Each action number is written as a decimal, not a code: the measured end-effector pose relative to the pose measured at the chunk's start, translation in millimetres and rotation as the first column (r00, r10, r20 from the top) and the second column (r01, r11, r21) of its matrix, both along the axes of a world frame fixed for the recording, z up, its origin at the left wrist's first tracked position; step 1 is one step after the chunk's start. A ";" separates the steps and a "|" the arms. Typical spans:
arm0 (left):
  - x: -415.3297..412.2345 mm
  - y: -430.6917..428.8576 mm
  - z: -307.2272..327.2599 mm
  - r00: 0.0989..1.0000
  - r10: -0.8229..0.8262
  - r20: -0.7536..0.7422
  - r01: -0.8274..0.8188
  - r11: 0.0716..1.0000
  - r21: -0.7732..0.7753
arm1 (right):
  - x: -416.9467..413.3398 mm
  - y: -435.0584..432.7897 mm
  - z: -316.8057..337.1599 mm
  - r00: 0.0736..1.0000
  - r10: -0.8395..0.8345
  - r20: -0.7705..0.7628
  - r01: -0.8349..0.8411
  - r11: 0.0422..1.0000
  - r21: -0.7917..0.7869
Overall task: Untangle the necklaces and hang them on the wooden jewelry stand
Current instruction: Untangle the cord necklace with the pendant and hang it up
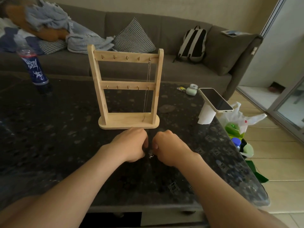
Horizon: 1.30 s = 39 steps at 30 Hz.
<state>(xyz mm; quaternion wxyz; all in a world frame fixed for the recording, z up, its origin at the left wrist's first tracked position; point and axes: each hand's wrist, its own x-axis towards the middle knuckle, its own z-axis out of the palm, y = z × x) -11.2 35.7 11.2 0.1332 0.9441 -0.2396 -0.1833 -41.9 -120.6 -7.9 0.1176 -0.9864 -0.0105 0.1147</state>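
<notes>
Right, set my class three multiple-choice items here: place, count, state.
1. Where on the pale wooden jewelry stand hangs the thin silver chain? A top rail's rightmost hook; B lower rail's middle hook; C left post.
2. Hooks on the top rail? A three; B five; C eight.
3. The left hand and right hand are: A lying flat; B pinching a small tangled silver necklace; C lifting the stand.
Answers: A, it drops from that hook; B, five show; B, fingers curl round the tangle.

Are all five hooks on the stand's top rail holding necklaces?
No: on the wooden stand, only the rightmost top hook carries a chain; the other four top hooks are bare.
</notes>
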 end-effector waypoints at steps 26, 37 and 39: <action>3.2 -22.0 0.6 0.906 0.360 -0.224 -0.423 0.730 -0.537 | 6.7 -2.5 12.6 0.952 -0.280 0.123 0.246 0.941 0.232; 0.9 -21.8 5.5 0.882 0.291 -0.371 -0.461 0.699 -0.547 | 5.2 -6.8 20.4 0.881 -0.468 0.067 0.369 0.770 0.521; 1.4 -22.5 5.6 0.879 0.289 -0.379 -0.463 0.707 -0.535 | 5.2 -5.5 20.9 0.899 -0.438 0.032 0.368 0.792 0.488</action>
